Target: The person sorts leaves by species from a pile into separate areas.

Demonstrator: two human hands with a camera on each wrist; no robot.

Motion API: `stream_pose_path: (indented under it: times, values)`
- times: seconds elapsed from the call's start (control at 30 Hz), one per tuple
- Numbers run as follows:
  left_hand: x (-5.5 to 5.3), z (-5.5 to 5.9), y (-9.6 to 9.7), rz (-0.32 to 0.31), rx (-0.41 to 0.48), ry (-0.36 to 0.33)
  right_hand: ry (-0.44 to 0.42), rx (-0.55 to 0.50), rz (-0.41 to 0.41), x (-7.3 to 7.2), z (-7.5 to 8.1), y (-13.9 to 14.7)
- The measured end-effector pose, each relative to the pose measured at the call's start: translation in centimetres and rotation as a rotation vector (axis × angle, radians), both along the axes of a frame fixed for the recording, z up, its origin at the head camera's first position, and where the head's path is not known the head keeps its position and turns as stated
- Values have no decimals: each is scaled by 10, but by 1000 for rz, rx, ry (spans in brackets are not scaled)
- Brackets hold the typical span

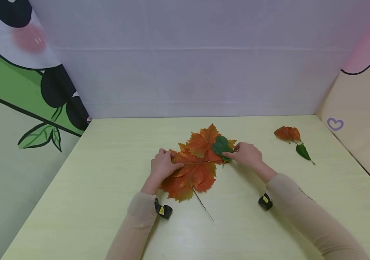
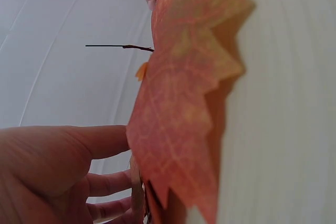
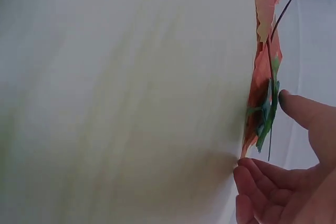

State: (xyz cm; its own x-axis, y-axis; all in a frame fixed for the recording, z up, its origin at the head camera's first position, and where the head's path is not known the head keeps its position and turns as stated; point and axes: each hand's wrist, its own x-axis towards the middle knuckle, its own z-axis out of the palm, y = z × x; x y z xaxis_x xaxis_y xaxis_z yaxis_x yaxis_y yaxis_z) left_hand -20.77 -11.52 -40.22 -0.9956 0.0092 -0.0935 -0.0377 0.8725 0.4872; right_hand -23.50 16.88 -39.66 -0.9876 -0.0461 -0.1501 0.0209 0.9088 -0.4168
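The orange leaves [image 1: 194,177] lie on the table [image 1: 74,202], their stem [image 1: 203,204] pointing toward the person. At their left edge, the left hand [image 1: 164,164] grips them, thumb on top, other fingers behind. On their right part lies a green leaf [image 1: 220,145]; the right hand [image 1: 248,155] holds it there, thumb against it, fingertips at the orange edge. Well right of the orange leaves, a russet leaf [image 1: 287,134] sits beside a small leaf [image 1: 303,152].
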Motion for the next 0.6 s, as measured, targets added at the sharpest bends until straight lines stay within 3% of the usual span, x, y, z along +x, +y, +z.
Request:
stream_pose_path:
  times: [0.33, 0.6]
  values:
    - [1, 0, -1, -4, 4, 8, -13, -16, -46, 0, 0, -9]
    - [1, 1, -1, -1, 4, 7, 25, -148, -60, 2, 3, -2]
